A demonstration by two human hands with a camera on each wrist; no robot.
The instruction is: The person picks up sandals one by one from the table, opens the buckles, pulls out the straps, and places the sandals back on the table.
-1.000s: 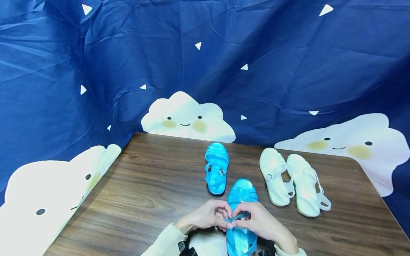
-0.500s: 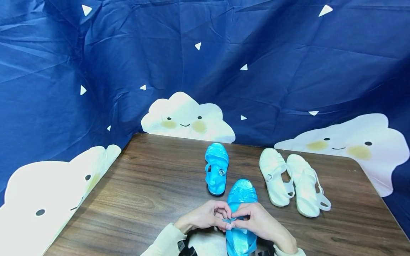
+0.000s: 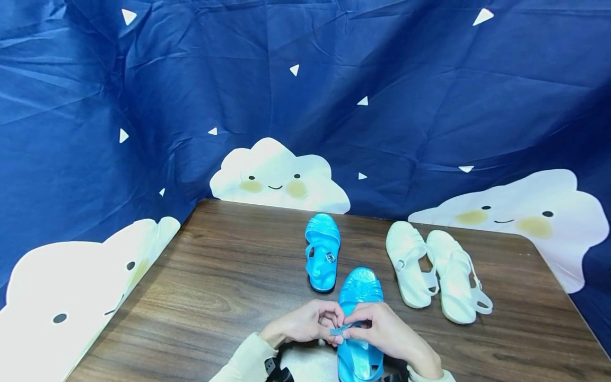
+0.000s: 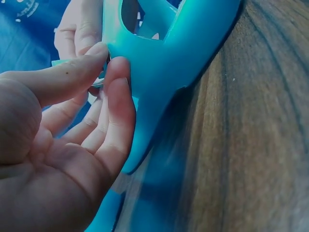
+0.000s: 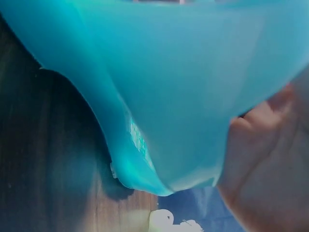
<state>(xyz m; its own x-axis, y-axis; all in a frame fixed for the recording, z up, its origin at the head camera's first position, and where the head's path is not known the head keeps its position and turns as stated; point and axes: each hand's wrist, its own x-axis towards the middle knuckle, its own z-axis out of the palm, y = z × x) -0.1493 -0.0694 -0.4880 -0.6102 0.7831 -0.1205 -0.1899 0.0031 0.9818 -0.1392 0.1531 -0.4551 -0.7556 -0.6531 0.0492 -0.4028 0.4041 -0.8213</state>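
Note:
A translucent blue jelly sandal (image 3: 361, 289) lies at the near side of the table, toe pointing away. Over its left side, both hands meet at the thin ankle strap (image 3: 336, 332). My left hand (image 3: 307, 321) pinches the strap by the buckle between thumb and fingertips; a bit of metal buckle (image 4: 98, 83) peeks out in the left wrist view. From the other side, my right hand (image 3: 392, 330) pinches the same strap with thumb and forefinger. In the right wrist view the blue plastic of the sandal (image 5: 169, 87) covers most of that hand's fingers.
Farther back stands the matching blue sandal (image 3: 323, 252), its strap across it at the buckle. Two white sandals (image 3: 411, 265) (image 3: 455, 278) sit side by side to the right. The wooden table (image 3: 229, 276) ends at a blue cloth backdrop (image 3: 305, 95) with clouds.
More of the strap's end now shows at the left hand's fingertips, sticking out leftward. Both hands have otherwise stayed almost still, and the sandals have not moved noticeably.

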